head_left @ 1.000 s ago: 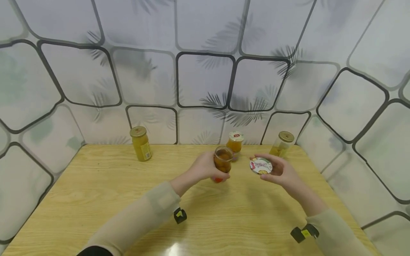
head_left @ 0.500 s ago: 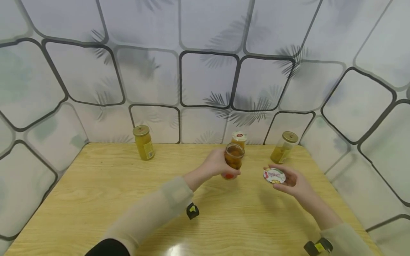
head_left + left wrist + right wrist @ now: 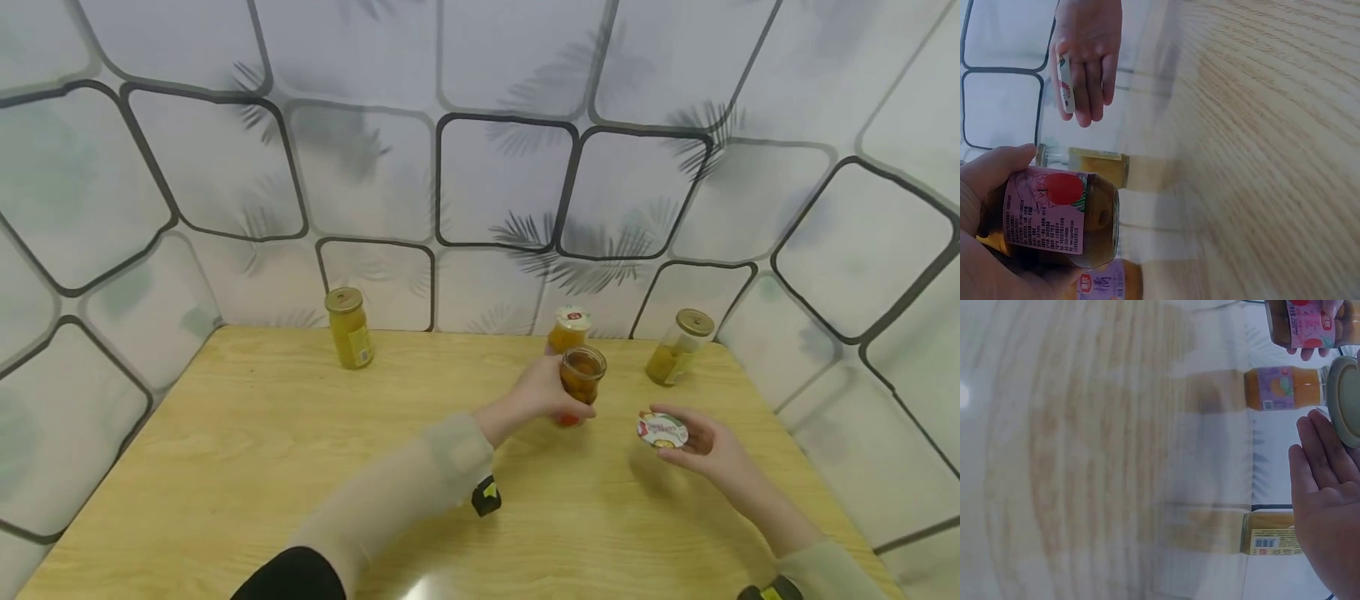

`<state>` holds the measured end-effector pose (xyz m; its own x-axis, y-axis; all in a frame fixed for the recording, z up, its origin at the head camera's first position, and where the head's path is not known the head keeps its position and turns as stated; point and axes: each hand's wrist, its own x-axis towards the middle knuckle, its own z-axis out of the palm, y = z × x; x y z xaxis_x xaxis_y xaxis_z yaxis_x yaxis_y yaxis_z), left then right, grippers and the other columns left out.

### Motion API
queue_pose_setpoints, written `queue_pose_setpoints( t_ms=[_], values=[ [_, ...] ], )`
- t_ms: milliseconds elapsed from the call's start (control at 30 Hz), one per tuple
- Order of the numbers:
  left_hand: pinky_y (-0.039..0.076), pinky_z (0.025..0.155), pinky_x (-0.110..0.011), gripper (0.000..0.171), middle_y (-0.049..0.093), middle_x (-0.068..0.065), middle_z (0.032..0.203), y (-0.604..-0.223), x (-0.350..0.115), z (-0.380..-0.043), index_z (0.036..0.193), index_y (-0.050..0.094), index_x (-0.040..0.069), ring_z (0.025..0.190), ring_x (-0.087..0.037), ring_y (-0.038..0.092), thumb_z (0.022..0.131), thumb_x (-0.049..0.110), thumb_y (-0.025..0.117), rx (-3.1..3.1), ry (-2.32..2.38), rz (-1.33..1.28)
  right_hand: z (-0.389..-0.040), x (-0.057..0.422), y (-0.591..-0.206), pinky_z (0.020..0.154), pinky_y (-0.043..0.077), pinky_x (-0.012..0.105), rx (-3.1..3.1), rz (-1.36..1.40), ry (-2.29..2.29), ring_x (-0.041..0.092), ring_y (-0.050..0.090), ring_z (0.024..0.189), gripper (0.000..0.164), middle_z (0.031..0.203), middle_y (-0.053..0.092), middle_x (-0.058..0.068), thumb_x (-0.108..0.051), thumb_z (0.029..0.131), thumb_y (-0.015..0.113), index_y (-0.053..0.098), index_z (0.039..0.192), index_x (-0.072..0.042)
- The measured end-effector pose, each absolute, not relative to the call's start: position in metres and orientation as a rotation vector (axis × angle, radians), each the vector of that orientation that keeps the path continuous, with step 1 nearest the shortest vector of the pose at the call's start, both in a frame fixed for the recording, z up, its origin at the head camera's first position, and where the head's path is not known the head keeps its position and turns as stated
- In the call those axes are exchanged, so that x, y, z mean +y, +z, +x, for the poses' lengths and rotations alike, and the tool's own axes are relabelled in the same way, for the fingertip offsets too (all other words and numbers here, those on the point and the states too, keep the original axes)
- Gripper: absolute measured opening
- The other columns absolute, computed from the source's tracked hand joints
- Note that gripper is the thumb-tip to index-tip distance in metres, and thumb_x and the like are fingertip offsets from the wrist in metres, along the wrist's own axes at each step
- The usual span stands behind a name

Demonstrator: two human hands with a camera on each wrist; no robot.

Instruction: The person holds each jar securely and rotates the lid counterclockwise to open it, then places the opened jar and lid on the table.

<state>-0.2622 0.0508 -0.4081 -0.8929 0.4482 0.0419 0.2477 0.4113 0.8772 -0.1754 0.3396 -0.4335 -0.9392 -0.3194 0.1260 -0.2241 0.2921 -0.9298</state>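
Note:
My left hand (image 3: 543,390) grips a lidless glass jar (image 3: 581,383) of brownish fruit, its mouth facing up. A pink label with a red fruit shows on this jar in the left wrist view, and its base appears raised off the table. To the right, my right hand (image 3: 716,454) pinches a round lid (image 3: 663,430) by its edge, apart from the jar. The lid's printed white top faces the head camera; in the right wrist view the pale underside of the lid (image 3: 1344,403) shows.
A capped orange jar (image 3: 567,331) with a purple label stands just behind the held jar. Further right is a gold-lidded jar (image 3: 678,350) partly filled with yellow pieces. Another gold-lidded yellow jar (image 3: 351,333) stands at back left on the wooden table (image 3: 247,450), near the patterned wall.
The left hand has carried the open jar to the right. The right hand with the lid has moved right and nearer to me. The head view has shifted slightly.

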Motion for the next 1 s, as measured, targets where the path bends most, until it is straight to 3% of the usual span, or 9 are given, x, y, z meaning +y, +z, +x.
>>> queue_pose_setpoints(
  t_ms=[233, 467, 767, 833, 900, 1000],
  values=[
    [0.053, 0.109, -0.029, 0.071, 0.074, -0.008, 0.132, -0.419, 0.064, -0.262, 0.138, 0.064, 0.009, 0.125, -0.023, 0.069, 0.076, 0.018, 0.098, 2.471, 1.472, 0.597, -0.173, 0.346, -0.444, 0.088, 0.058, 0.013, 2.505, -0.463, -1.680, -0.006, 0.068, 0.107, 0.059, 0.131, 0.065, -0.031, 0.007, 0.096, 0.071, 0.049, 0.151, 0.008],
    [0.054, 0.101, -0.023, 0.063, 0.077, -0.007, 0.124, -0.426, 0.077, -0.260, 0.131, 0.068, 0.008, 0.116, -0.019, 0.072, 0.077, 0.020, 0.098, 2.462, 1.506, 0.563, -0.172, 0.351, -0.452, 0.088, 0.057, 0.011, 2.550, -0.451, -1.652, -0.008, 0.068, 0.107, 0.060, 0.125, 0.066, -0.034, 0.007, 0.093, 0.075, 0.051, 0.148, 0.010],
    [0.053, 0.105, -0.024, 0.066, 0.076, -0.006, 0.128, -0.438, 0.089, -0.260, 0.134, 0.066, 0.011, 0.121, -0.020, 0.071, 0.077, 0.021, 0.098, 2.469, 1.521, 0.550, -0.170, 0.351, -0.459, 0.094, 0.044, 0.000, 2.704, -0.423, -1.520, -0.022, 0.056, 0.113, 0.064, 0.126, 0.059, -0.041, 0.000, 0.089, 0.083, 0.053, 0.144, 0.012],
    [0.053, 0.104, -0.023, 0.066, 0.076, -0.006, 0.127, -0.441, 0.089, -0.259, 0.133, 0.066, 0.010, 0.120, -0.019, 0.071, 0.076, 0.021, 0.098, 2.486, 1.514, 0.562, -0.170, 0.351, -0.461, 0.094, 0.044, 0.000, 2.729, -0.425, -1.500, -0.022, 0.055, 0.113, 0.064, 0.129, 0.063, -0.033, 0.000, 0.088, 0.083, 0.054, 0.143, 0.012],
    [0.053, 0.105, -0.022, 0.066, 0.076, -0.006, 0.128, -0.443, 0.090, -0.259, 0.134, 0.066, 0.010, 0.121, -0.020, 0.071, 0.077, 0.021, 0.098, 2.485, 1.521, 0.571, -0.170, 0.350, -0.462, 0.095, 0.043, -0.001, 2.769, -0.444, -1.461, -0.023, 0.054, 0.114, 0.064, 0.134, 0.071, -0.013, -0.001, 0.087, 0.085, 0.056, 0.142, 0.011],
    [0.052, 0.105, -0.021, 0.067, 0.076, -0.007, 0.130, -0.444, 0.090, -0.259, 0.135, 0.065, 0.009, 0.122, -0.020, 0.070, 0.078, 0.020, 0.097, 2.478, 1.529, 0.589, -0.169, 0.349, -0.464, 0.096, 0.041, 0.000, 2.850, -0.465, -1.334, -0.025, 0.049, 0.116, 0.064, 0.139, 0.070, 0.017, -0.007, 0.085, 0.088, 0.060, 0.142, 0.005]
  ],
)
